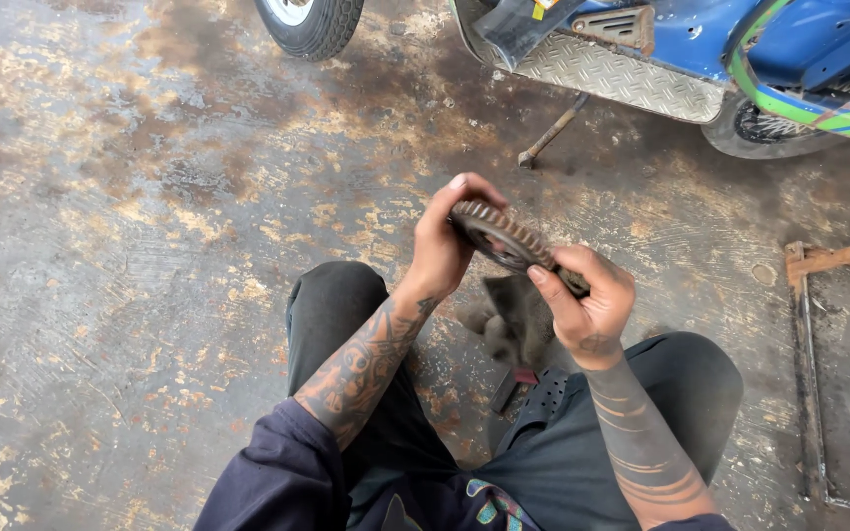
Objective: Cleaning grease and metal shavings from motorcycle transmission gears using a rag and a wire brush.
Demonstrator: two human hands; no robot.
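Stained concrete floor (pixel 130 246) open leftward, scooter (pixel 700 59) ahead, left hand (pixel 442 246) and right hand (pixel 590 305) grip toothed gear (pixel 500 236)

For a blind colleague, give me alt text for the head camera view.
Both hands, left hand and right hand, hold a rusty toothed gear above the person's knees. Beyond, on the stained concrete floor, stands a blue scooter.

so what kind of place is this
Probably a scooter or motorbike repair shop. The person squats on an oil-stained concrete floor, both hands holding a toothed gear, beside a blue scooter on its stand.
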